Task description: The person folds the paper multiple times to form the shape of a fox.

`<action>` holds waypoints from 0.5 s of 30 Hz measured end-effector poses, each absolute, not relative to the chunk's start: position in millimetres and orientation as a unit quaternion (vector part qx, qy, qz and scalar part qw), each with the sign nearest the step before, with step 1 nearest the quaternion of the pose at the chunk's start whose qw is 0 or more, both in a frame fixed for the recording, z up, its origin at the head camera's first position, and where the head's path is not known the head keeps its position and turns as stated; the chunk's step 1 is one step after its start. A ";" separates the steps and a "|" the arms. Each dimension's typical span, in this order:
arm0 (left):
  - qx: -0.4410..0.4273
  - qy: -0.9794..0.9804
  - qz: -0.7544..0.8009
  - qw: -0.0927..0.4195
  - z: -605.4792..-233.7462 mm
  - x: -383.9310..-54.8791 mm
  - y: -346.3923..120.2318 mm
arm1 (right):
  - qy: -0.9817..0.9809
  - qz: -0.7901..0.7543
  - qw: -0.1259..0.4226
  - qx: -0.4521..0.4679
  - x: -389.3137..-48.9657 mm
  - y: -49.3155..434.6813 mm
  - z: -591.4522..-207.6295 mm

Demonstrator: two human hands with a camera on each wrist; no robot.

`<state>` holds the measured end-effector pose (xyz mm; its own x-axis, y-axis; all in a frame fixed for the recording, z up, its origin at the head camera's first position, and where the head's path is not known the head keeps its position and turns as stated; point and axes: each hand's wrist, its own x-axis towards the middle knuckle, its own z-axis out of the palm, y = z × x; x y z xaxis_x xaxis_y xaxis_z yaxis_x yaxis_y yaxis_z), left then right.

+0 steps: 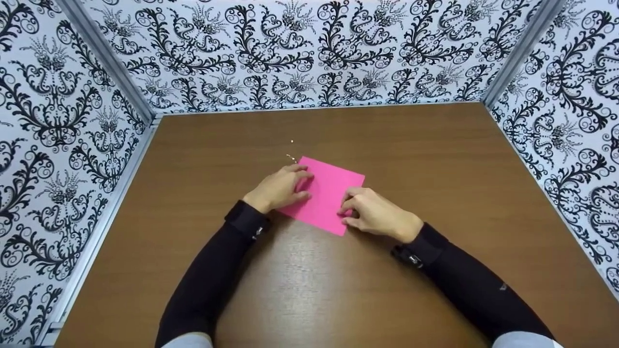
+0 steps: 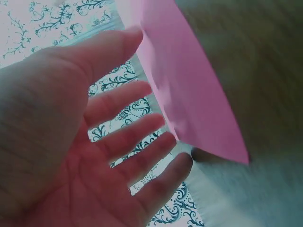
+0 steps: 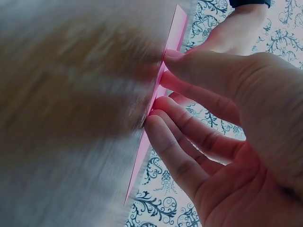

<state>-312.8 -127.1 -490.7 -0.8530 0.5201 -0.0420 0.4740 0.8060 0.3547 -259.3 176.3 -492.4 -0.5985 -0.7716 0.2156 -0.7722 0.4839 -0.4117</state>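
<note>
A square pink sheet of paper (image 1: 329, 193) lies at an angle on the brown table, one corner pointing away. My left hand (image 1: 283, 186) rests on its left part, fingers spread and thumb apart from them. In the left wrist view the thumb and fingertips of the left hand (image 2: 109, 127) come down along the pink paper (image 2: 189, 85), which looks slightly rippled beside them. At the paper's right edge my right hand (image 1: 375, 212) touches it with bent fingers. The right wrist view shows the thumb and fingertips of the right hand (image 3: 203, 118) spaced along the thin, edge-on pink paper (image 3: 176, 28).
Small bright flecks (image 1: 291, 157) show on the table by the paper's far left corner. White walls (image 1: 290, 53) with black scrollwork and grey metal posts (image 1: 109, 60) bound the wooden table (image 1: 425, 145) at the back and both sides. Black sleeves cover both forearms.
</note>
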 end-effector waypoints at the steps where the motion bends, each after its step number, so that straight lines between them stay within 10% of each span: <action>1: 0.259 0.949 0.169 0.059 -491.2 -314.6 -127.7 | -0.861 0.241 -0.001 0.448 -259.5 176.4 -492.4; 15: 0.180 0.970 0.165 -0.011 -488.3 -353.1 -124.5 | -0.859 0.252 -0.013 0.445 -259.2 177.7 -489.9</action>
